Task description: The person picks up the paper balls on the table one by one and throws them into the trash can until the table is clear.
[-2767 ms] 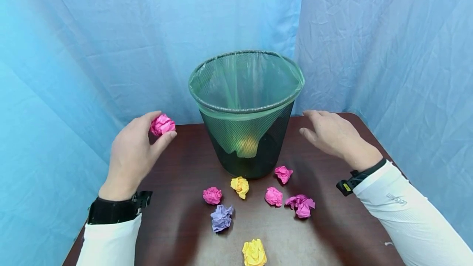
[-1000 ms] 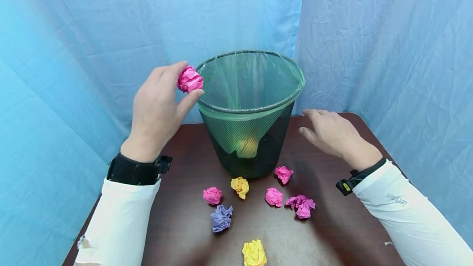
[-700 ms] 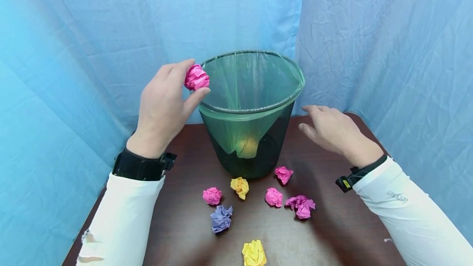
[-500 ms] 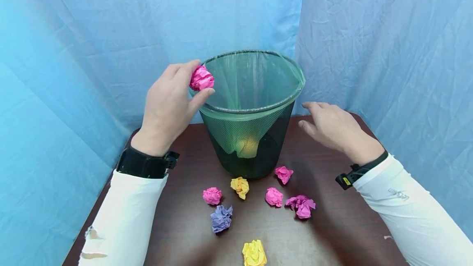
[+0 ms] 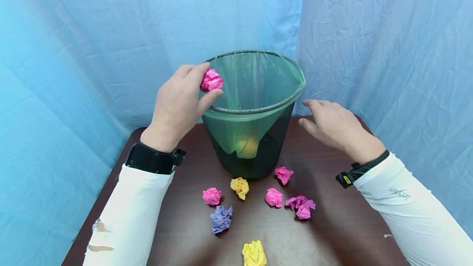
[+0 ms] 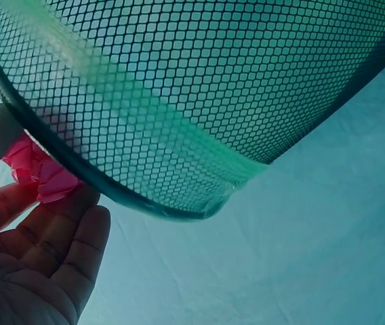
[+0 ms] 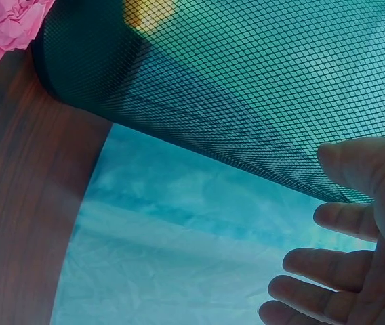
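Observation:
My left hand (image 5: 182, 93) pinches a crumpled pink paper ball (image 5: 212, 81) between thumb and fingers at the left rim of a mesh wastebasket (image 5: 278, 134). In the left wrist view the same paper ball (image 6: 40, 172) shows partly behind the basket's rim. A green plastic bag (image 5: 255, 77) lines the basket, and a yellowish lump (image 5: 247, 147) shows through the mesh low inside. To the right of the basket, my right hand (image 5: 334, 126) hovers with relaxed fingers and holds nothing; the right wrist view shows its spread fingers (image 7: 328, 269) near the mesh.
On the dark wooden table (image 5: 177, 225) lie several more crumpled balls: pink (image 5: 212, 196), yellow (image 5: 240, 187), purple-blue (image 5: 221, 219), pink (image 5: 274, 197), magenta (image 5: 301, 207) and, nearest me, yellow (image 5: 254, 253). Another pink ball (image 5: 283, 175) lies by the basket's foot. Blue curtains (image 5: 148, 19) enclose the table.
My left hand has risen and moved right, carrying the pink paper ball from left of the basket to its rim. My right hand has shifted up slightly. The balls on the table stay put.

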Available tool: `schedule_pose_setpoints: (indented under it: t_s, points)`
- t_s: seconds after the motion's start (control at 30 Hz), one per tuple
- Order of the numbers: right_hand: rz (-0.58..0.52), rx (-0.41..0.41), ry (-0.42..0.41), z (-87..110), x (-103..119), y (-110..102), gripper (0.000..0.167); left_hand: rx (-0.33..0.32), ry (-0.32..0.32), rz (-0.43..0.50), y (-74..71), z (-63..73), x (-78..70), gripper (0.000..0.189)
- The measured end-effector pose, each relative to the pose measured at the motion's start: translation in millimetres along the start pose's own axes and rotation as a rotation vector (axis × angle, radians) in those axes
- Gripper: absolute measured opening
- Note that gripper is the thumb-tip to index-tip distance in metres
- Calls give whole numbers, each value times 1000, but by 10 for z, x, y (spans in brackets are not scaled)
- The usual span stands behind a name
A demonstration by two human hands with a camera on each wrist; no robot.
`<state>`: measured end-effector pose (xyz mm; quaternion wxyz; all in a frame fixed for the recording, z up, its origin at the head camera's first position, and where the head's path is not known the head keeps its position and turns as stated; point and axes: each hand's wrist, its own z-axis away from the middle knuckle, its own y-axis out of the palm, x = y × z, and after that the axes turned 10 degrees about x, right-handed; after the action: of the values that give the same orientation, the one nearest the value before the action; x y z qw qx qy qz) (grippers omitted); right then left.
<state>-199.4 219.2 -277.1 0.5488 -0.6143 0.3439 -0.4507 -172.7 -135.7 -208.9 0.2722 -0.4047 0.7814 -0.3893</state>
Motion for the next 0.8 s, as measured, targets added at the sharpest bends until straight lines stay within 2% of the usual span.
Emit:
schedule_pose_setpoints:
  t_s: [0.27,0.8]
  points:
    - [2,10,6,1,6,-10,63,68,-32,6,55,-32,-1,66]
    - [7,6,4,9,5,-26,63,93,-36,13,42,-64,-18,66]
